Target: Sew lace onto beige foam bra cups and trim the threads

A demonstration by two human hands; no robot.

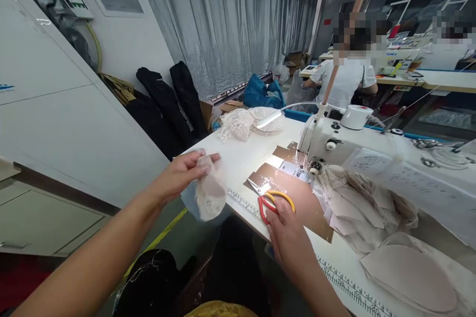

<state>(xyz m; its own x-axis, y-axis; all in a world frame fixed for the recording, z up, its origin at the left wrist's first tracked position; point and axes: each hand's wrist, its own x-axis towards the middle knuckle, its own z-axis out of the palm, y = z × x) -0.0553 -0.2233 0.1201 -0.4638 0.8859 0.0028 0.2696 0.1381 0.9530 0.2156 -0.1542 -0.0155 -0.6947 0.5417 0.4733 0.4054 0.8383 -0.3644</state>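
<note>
My left hand [182, 174] is closed on a pale lace cup piece [210, 192] and holds it out beyond the left edge of the white sewing table [241, 156]. My right hand [288, 230] lies at the table's front edge with its fingers on the red and yellow handles of a pair of scissors [269, 199]. The scissors lie on a shiny brown sheet [297, 198] in front of the white sewing machine [334, 141], and their blades point away to the left.
A pile of beige fabric pieces [357, 203] lies to the right of the needle, with foam cups [409, 275] nearer me. White lace pieces [245, 123] sit at the table's far end. A person in white [347, 79] sits at another table behind.
</note>
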